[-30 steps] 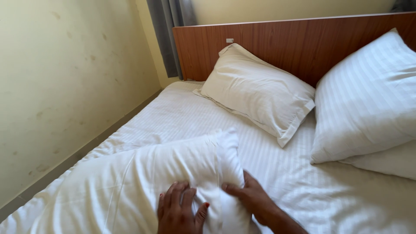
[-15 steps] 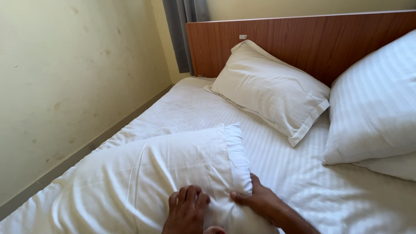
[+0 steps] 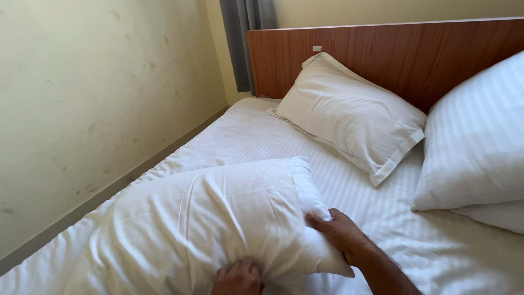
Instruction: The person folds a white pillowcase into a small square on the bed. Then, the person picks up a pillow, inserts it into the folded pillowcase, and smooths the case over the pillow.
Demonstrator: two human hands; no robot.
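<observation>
I see yellow wall (image 3: 103, 109) far left. White pillow (image 3: 207, 218) lies near me on bed (image 3: 262, 131). My left hand (image 3: 237, 277) grips pillow's lower edge, fingers curled into fabric. My right hand (image 3: 339, 232) clamps pillow's right corner. Beyond, second pillow (image 3: 349, 114) leans on wooden headboard (image 3: 415, 60); third pillow (image 3: 480, 136) far right.

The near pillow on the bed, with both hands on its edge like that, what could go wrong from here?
The left hand and right hand grip the near pillow only along its near edge and corner, so the loose case may bunch or slip off the filling. The pillow lies close to the wall-side edge of the bed, so a push could tip it into the gap by the wall.
</observation>
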